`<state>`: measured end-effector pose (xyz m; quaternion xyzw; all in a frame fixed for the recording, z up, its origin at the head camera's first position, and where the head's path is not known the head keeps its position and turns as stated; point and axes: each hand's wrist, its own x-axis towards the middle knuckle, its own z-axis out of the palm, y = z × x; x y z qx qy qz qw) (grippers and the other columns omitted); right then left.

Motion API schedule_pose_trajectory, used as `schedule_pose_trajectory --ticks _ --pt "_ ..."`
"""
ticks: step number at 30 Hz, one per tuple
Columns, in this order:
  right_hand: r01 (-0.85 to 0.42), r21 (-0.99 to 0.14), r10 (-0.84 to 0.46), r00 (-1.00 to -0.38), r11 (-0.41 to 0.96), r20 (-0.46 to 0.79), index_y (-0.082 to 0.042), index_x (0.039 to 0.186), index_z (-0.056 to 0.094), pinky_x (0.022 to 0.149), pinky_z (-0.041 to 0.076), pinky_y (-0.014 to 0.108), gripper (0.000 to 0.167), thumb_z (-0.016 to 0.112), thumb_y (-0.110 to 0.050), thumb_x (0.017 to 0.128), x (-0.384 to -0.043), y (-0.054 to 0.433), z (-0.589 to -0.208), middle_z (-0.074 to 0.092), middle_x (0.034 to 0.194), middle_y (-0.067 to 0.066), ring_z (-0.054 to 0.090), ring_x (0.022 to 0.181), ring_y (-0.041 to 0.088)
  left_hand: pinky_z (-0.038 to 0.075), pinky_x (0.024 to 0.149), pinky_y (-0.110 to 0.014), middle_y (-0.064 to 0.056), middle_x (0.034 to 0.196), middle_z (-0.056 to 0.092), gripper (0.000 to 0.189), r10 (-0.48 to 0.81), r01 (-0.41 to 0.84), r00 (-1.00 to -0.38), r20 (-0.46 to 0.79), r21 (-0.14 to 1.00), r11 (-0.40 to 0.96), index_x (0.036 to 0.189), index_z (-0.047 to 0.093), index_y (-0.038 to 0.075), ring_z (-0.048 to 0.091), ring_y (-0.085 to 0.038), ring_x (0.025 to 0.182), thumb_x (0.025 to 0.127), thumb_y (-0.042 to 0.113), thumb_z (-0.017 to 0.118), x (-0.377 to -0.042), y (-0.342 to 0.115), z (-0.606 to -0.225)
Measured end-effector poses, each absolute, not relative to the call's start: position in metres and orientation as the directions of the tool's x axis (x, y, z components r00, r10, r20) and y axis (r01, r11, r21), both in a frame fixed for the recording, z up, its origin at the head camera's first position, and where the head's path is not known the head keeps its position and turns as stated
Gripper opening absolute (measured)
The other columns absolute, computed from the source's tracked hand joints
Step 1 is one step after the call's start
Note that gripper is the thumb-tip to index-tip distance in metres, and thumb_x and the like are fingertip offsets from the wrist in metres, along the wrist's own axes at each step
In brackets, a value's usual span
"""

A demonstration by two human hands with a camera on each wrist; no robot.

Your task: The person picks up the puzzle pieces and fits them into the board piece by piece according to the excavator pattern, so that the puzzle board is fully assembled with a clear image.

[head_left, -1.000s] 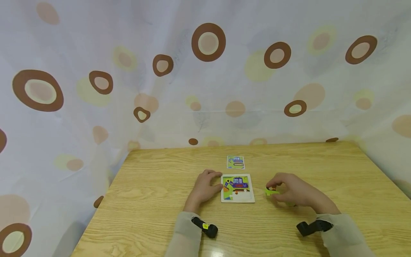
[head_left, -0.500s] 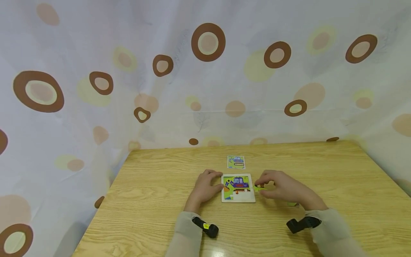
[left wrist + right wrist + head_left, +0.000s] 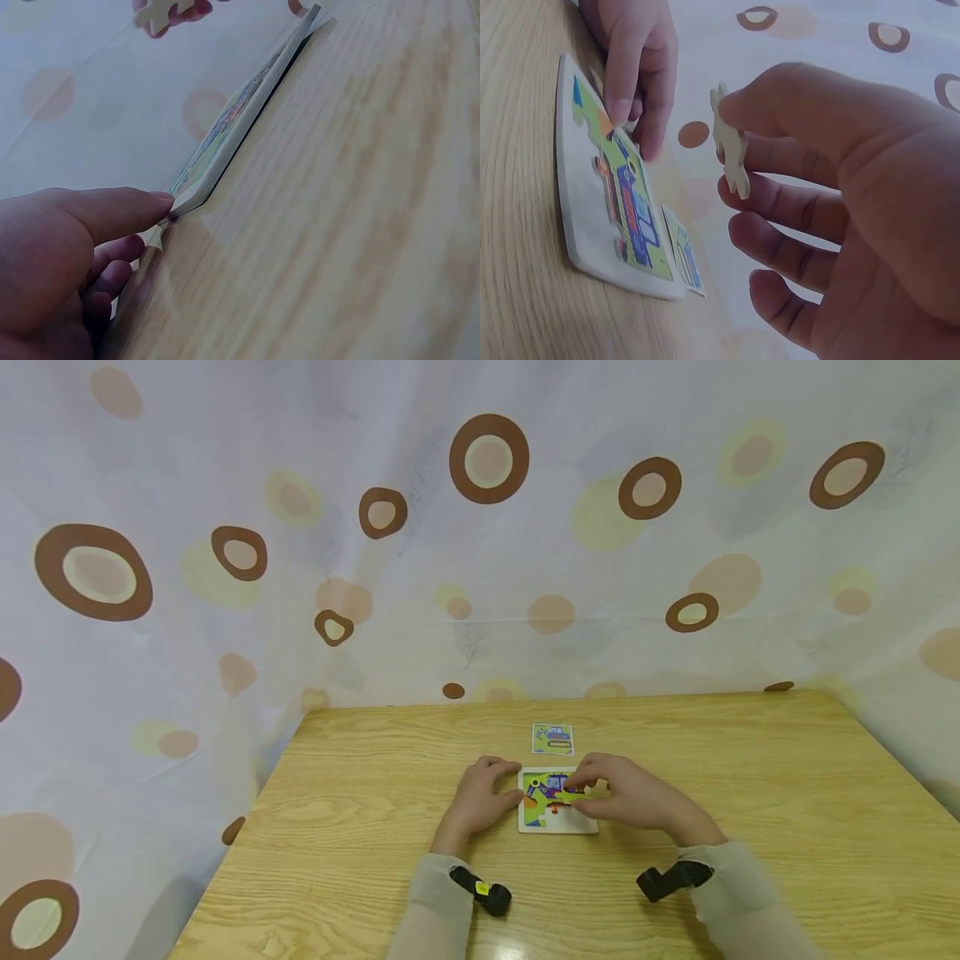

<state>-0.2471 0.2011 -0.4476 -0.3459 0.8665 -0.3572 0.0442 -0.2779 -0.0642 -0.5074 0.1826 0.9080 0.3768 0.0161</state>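
Observation:
A jigsaw piece [image 3: 729,142] is pinched between the thumb and fingers of my right hand [image 3: 633,797]. In the right wrist view its pale, bare wooden edge and back show. The hand is over the white puzzle board [image 3: 570,823], which carries a partly filled picture of a blue excavator on green. Bare white board shows along the lower right of the picture. My left hand [image 3: 478,797] rests at the board's left side, index finger at the far left corner. In the left wrist view its thumb [image 3: 142,212] touches the board's edge.
A small picture card [image 3: 552,739] with the same excavator lies just behind the board. The wooden table [image 3: 360,843] meets a hanging cloth [image 3: 420,577] with brown and yellow ring patterns at its back edge. Each wrist wears a black camera mount [image 3: 675,878].
My right hand has carried the jigsaw piece leftward from the table right of the board to above the board. My left hand stays in the same place at the board's left side.

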Motion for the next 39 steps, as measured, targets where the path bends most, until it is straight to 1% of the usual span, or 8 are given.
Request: schedule_pose_trajectory --ticks 5,9,12,16,21,26,33,39 --pt "-0.587 -0.633 -0.641 -0.746 0.504 0.182 -0.012 0.112 0.074 0.080 0.052 0.043 0.025 0.072 -0.026 0.092 -0.247 0.191 -0.444 0.065 0.104 -0.005 0.059 0.093 0.012 0.035 0.106 -0.049 -0.008 0.133 0.052 0.041 0.343 0.319 -0.933 0.107 0.687 0.653 0.133 0.063 0.015 0.045 -0.031 0.125 0.093 0.024 0.069 -0.278 -0.064 -0.508" --pt "-0.605 -0.623 -0.651 -0.734 0.496 0.193 -0.008 0.111 0.074 0.078 0.053 0.042 0.024 0.072 -0.022 0.092 -0.247 0.184 -0.441 0.066 0.103 -0.002 0.060 0.091 0.015 0.036 0.105 -0.048 -0.008 0.133 0.052 0.041 0.343 0.323 -0.933 0.110 0.677 0.661 0.132 0.064 0.016 0.045 -0.030 0.125 0.093 0.025 0.069 -0.279 -0.064 -0.508" --pt "-0.596 -0.632 -0.649 -0.738 0.495 0.187 -0.007 0.108 0.074 0.076 0.053 0.041 0.021 0.073 -0.020 0.091 -0.248 0.180 -0.444 0.066 0.099 -0.002 0.061 0.089 0.015 0.035 0.106 -0.048 -0.007 0.134 0.052 0.041 0.342 0.322 -0.933 0.108 0.675 0.664 0.132 0.064 0.016 0.045 -0.030 0.125 0.093 0.026 0.069 -0.279 -0.064 -0.508" --pt "-0.569 -0.641 -0.645 -0.750 0.515 0.148 -0.009 0.106 0.075 0.077 0.054 0.039 0.019 0.073 -0.020 0.091 -0.251 0.176 -0.452 0.067 0.098 -0.004 0.062 0.088 0.012 0.035 0.106 -0.047 -0.007 0.134 0.052 0.041 0.342 0.318 -0.934 0.105 0.679 0.662 0.132 0.064 0.016 0.045 -0.030 0.125 0.093 0.025 0.069 -0.278 -0.064 -0.508" --pt "-0.570 -0.617 -0.651 -0.750 0.543 0.120 -0.014 0.105 0.076 0.077 0.053 0.034 0.016 0.073 -0.020 0.091 -0.254 0.174 -0.462 0.065 0.097 -0.008 0.060 0.088 0.009 0.036 0.105 -0.047 -0.007 0.133 0.053 0.041 0.342 0.322 -0.933 0.110 0.676 0.663 0.132 0.064 0.016 0.046 -0.030 0.124 0.093 0.025 0.069 -0.277 -0.065 -0.508" --pt "-0.571 -0.607 -0.659 -0.745 0.553 0.101 -0.014 0.102 0.077 0.076 0.051 0.030 0.013 0.073 -0.018 0.091 -0.253 0.173 -0.465 0.064 0.096 -0.008 0.059 0.088 0.010 0.036 0.105 -0.047 -0.007 0.133 0.052 0.041 0.347 0.324 -0.932 0.107 0.680 0.658 0.132 0.064 0.016 0.046 -0.030 0.124 0.093 0.025 0.069 -0.277 -0.066 -0.508" --pt "-0.582 -0.602 -0.672 -0.734 0.547 0.099 -0.013 0.099 0.078 0.075 0.052 0.031 0.011 0.074 -0.018 0.090 -0.253 0.173 -0.468 0.065 0.095 -0.007 0.059 0.086 0.010 0.036 0.106 -0.047 -0.007 0.132 0.053 0.041 0.351 0.332 -0.929 0.117 0.684 0.650 0.132 0.064 0.015 0.046 -0.030 0.124 0.092 0.024 0.069 -0.277 -0.066 -0.507" --pt "-0.623 -0.563 -0.692 -0.712 0.543 0.121 -0.012 0.095 0.078 0.076 0.052 0.031 0.009 0.074 -0.017 0.089 -0.254 0.170 -0.469 0.065 0.094 -0.005 0.059 0.086 0.012 0.035 0.106 -0.047 -0.008 0.133 0.053 0.041 0.350 0.330 -0.930 0.116 0.684 0.651 0.133 0.064 0.015 0.046 -0.031 0.125 0.093 0.024 0.068 -0.278 -0.066 -0.505"
